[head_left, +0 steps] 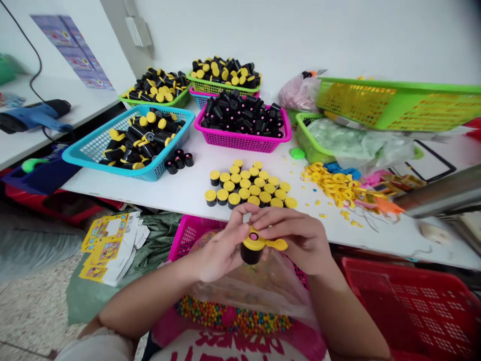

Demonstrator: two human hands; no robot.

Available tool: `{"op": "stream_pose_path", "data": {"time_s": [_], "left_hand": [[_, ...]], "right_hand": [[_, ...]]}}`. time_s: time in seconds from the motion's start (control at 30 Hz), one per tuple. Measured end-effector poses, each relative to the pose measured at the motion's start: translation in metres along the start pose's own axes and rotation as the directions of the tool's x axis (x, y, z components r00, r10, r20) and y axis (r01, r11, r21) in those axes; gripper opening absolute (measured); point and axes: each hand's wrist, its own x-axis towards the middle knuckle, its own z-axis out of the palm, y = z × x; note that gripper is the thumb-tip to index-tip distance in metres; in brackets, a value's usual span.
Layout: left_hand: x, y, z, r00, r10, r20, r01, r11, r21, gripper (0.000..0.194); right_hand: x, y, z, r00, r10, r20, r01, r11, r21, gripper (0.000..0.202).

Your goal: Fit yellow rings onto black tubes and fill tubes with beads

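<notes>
1 black cylinder (251, 254) is held upright in front of the person, above the lap and just off the table's near edge; it is squat and smooth, and a glossy yellow cap (253, 244) sits on its top, with a pink dot in a dark ring at the middle and a rounded, spoon-like flap (277, 244) standing out to the right. The left hand (221, 248) is closed around the cylinder's left side, while the right hand (296, 233) grips the cap from behind and beside the flap; the fingers hide the far side of the piece. Below, a magenta basket (183, 233) rests on the lap, with clear plastic (263, 286) and many coloured beads (203, 311), too many to count, and the forearms cover part of it. On the white table (150, 194) just beyond the hands stand roughly 25 capped cylinders (244, 193), close together. About 5 uncapped ones (179, 161) stand beside 1 blue basket (80, 150); behind are 2 green baskets of capped pieces (225, 75) and 1 pink basket (240, 140) heaped with black ones. To the right lies a pile of loose yellow parts (334, 183), uncountable, near 1 blue scrap (343, 169).
</notes>
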Motion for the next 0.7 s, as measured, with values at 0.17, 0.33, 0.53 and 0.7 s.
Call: {"op": "stream_pose_path", "data": {"time_s": [0.17, 0.33, 0.53, 0.7], "left_hand": [[-0.006, 0.017, -0.016, 0.914, 0.216, 0.342, -0.402, 0.573, 0.714, 0.030], [-0.005, 0.040, -0.008, 0.922, 0.098, 0.376, -0.386, 0.136, 0.912, 0.028], [-0.005, 0.043, -0.002, 0.956, 0.047, 0.289, -0.292, 0.085, 0.953, 0.028], [-0.015, 0.046, -0.033, 0.869, 0.469, 0.155, -0.123, -0.099, 0.987, 0.023]], "right_hand": [[-0.001, 0.004, 0.010, 0.933, 0.350, -0.085, -0.289, 0.869, 0.402, 0.045], [-0.008, 0.014, 0.013, 0.848, 0.522, 0.094, -0.508, 0.748, 0.428, 0.042], [-0.010, 0.022, 0.012, 0.882, 0.471, -0.011, -0.457, 0.860, 0.227, 0.040], [0.010, 0.027, -0.049, 0.929, 0.293, -0.225, -0.360, 0.856, -0.371, 0.039]]}}
